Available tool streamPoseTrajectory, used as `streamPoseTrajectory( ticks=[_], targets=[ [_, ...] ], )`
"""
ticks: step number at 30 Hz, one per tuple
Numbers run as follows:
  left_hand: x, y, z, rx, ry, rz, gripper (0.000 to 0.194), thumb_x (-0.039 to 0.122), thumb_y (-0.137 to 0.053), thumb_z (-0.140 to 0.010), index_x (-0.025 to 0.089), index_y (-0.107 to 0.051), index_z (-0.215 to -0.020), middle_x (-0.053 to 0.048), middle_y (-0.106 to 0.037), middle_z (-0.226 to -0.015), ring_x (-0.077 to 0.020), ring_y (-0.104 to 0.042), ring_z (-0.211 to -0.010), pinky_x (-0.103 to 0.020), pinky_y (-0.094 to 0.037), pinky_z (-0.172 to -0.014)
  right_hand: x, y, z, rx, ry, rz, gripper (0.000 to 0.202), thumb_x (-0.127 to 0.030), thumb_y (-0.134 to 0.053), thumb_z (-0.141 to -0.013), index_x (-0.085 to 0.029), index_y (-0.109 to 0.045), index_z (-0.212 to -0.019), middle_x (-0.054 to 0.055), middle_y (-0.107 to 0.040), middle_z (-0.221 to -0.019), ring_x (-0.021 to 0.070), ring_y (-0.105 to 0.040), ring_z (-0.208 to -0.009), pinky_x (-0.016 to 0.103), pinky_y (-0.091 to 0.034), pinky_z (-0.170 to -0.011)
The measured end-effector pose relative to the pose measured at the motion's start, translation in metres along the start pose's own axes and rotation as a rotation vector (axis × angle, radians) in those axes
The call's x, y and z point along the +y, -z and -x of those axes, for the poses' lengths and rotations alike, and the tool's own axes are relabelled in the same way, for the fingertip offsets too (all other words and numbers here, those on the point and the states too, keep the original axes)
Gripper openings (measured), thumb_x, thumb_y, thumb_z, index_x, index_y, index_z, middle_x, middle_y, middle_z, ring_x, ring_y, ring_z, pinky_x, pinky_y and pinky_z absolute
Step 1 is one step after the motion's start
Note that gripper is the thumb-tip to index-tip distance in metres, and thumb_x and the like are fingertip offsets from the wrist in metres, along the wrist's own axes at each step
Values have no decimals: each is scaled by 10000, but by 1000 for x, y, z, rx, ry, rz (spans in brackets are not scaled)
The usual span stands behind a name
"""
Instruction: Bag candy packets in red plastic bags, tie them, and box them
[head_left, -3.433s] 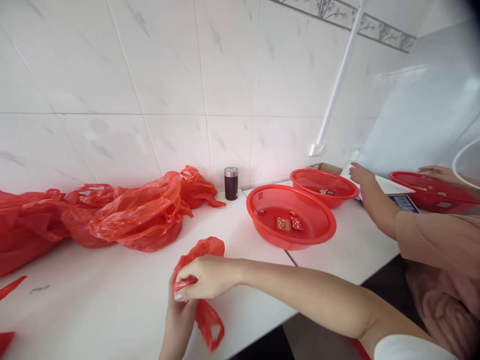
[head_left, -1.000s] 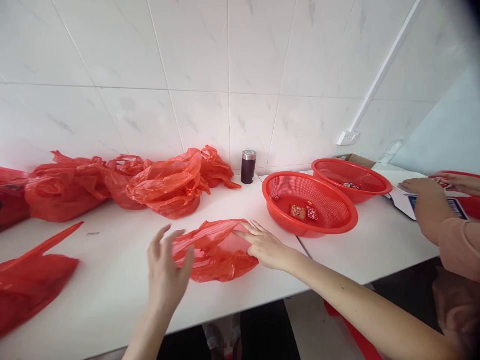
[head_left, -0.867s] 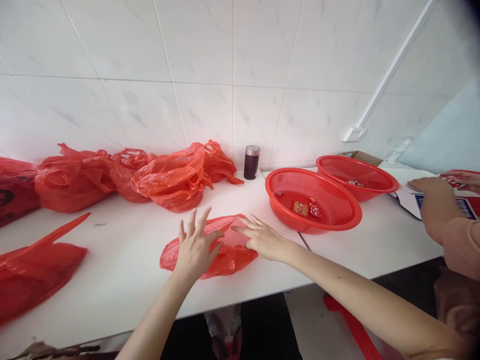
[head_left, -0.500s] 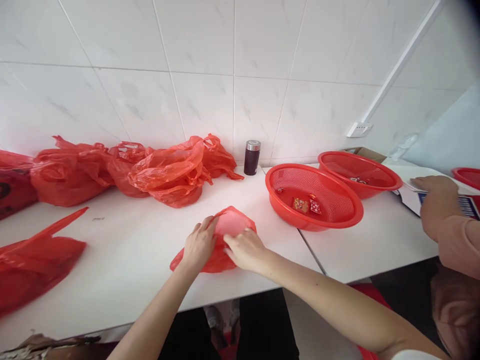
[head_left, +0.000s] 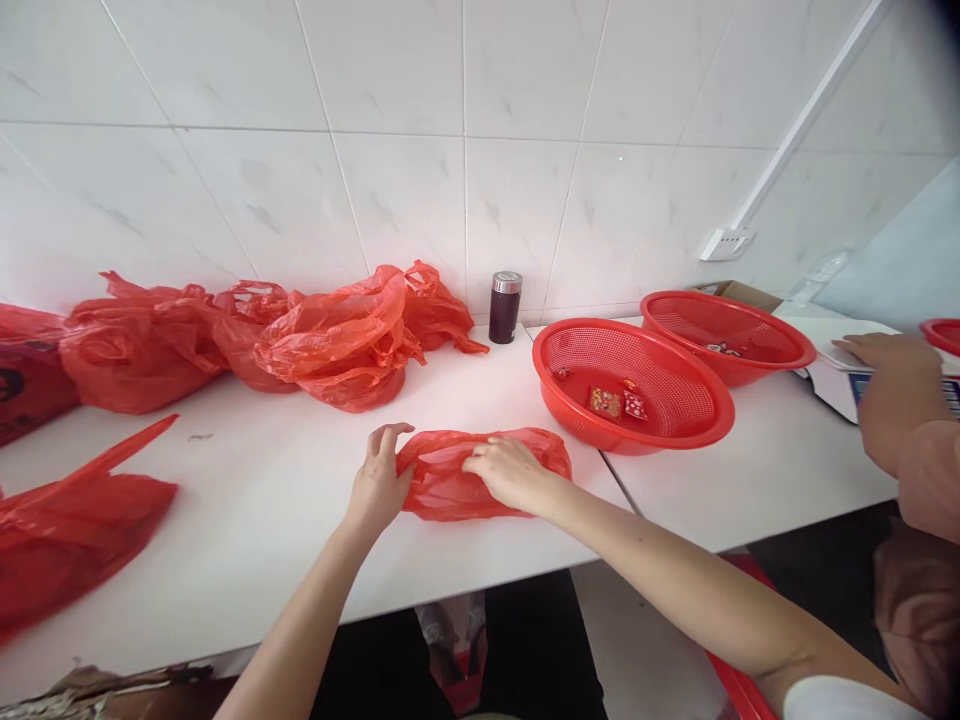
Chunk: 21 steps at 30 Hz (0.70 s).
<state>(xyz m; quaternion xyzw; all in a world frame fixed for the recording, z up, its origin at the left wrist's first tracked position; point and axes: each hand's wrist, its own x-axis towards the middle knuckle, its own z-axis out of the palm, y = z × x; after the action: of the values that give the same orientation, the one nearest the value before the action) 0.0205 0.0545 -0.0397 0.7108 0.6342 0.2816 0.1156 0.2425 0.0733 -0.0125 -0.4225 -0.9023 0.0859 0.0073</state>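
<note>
A red plastic bag [head_left: 450, 490] lies spread out on the white table in front of me, its mouth partly open. At the bag's left end, my left hand [head_left: 379, 485] curls its fingers and thumb around the edge. My right hand [head_left: 517, 475] reaches over the bag's middle, fingers bent and gripping the film near the opening. Part of the bag is hidden beneath my right hand.
A red colander [head_left: 630, 435] with several small packets stands to the right, a second red basket [head_left: 727, 335] behind it. A dark tumbler [head_left: 504, 312] and filled red bags [head_left: 142, 350] line the wall. At far right, a co-worker's hand [head_left: 892, 355] rests on a scale.
The red bag has been pulled wider and flatter, stretching to the right. My left hand has moved slightly left, my right hand slightly right. The co-worker's hand stays at the scale.
</note>
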Motion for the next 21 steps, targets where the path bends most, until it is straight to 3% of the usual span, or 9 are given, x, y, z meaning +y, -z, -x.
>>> streamPoseTrajectory(
  ticks=[3,5,9,11,14,16,18,19,21],
  targets=[
    [-4,-3,6,-86,-174,107,296,144,-420,-811,231,-539,-1067,-99,-338,-1434,-188,-624,-934,-349,-530,-757,14,-6,-4,-41,-107,-5,756,-202,-701,-723,-300,-412,-1415,164,-301,-1500,423,-379,-1292,541,-369,-968],
    [-9,-2,9,-171,-225,111,317,87,-392,-767,225,-606,-957,-78,-344,-1457,-210,-602,-1033,-348,-524,-793,24,-6,-4,-175,-211,-69,1021,-309,-795,-609,-342,-265,-1482,163,-98,-1568,510,-255,-1333,616,-357,-957],
    [-12,8,9,-128,-45,209,377,127,-411,-767,252,-689,-989,-54,-522,-1362,-250,-571,-1146,-357,-500,-871,25,6,5,-369,-300,-163,1107,-389,-792,-589,-326,-185,-1513,174,-194,-1545,486,-308,-1322,580,-416,-935],
    [-5,16,7,-53,139,378,334,254,-476,-817,244,-683,-1079,-67,-619,-1256,-263,-597,-1116,-354,-497,-881,17,23,15,-339,-245,-218,991,-422,-753,-649,-290,-262,-1500,170,-252,-1530,430,-341,-1329,538,-406,-978],
    [11,28,5,-75,364,666,470,437,-590,-802,217,-623,-1215,-94,-680,-1165,-280,-639,-1046,-350,-510,-855,17,65,32,-179,-30,-387,689,-518,-646,-774,-335,-439,-1406,66,-351,-1506,323,-353,-1355,438,-378,-1043],
    [19,32,6,-89,409,795,587,476,-643,-772,228,-554,-1297,-112,-633,-1255,-285,-619,-1094,-348,-514,-862,40,96,41,-13,25,-479,547,-547,-565,-840,-369,-488,-1351,7,-427,-1458,246,-440,-1301,361,-396,-1034],
    [24,34,10,-45,433,852,638,484,-673,-755,282,-496,-1333,-107,-531,-1383,-285,-576,-1166,-355,-512,-880,83,117,47,199,-177,-412,552,-544,-540,-859,-318,-479,-1359,39,-454,-1435,233,-467,-1271,363,-394,-1030],
    [25,33,12,-12,447,866,639,486,-683,-747,311,-482,-1328,-97,-481,-1429,-285,-562,-1185,-362,-512,-883,109,122,49,223,-309,-337,621,-537,-560,-849,-280,-438,-1400,73,-416,-1463,251,-422,-1310,383,-367,-1051],
    [28,31,19,50,471,863,604,490,-702,-730,338,-498,-1278,-81,-425,-1468,-289,-545,-1206,-369,-511,-883,160,120,53,88,-595,-209,807,-541,-684,-748,-217,-405,-1433,145,-400,-1464,295,-406,-1319,414,-368,-1038]
  ],
)
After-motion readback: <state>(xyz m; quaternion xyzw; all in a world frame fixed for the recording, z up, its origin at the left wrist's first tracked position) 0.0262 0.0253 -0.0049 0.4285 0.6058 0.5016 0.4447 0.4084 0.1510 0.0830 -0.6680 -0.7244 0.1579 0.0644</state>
